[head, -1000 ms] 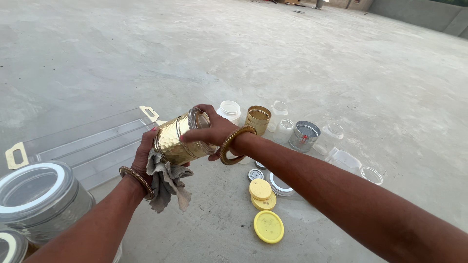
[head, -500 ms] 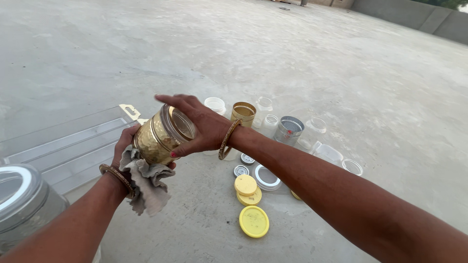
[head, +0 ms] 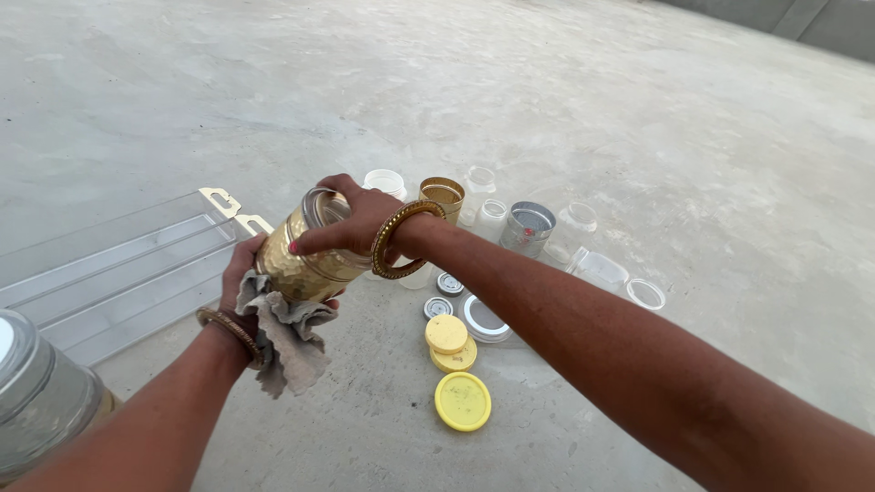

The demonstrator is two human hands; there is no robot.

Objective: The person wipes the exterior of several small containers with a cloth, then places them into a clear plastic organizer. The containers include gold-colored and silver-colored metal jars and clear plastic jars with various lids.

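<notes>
Both hands (head: pixel 342 228) — around gold jar (head: pixel 305 264)

outdoor yard or rooftop: bare concrete floor (head: pixel 565 82), jars (head: pixel 529 226) laid out.

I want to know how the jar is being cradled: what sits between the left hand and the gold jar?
In the head view, a grey cloth lies between the left hand and the gold jar, hanging down below it.
</notes>
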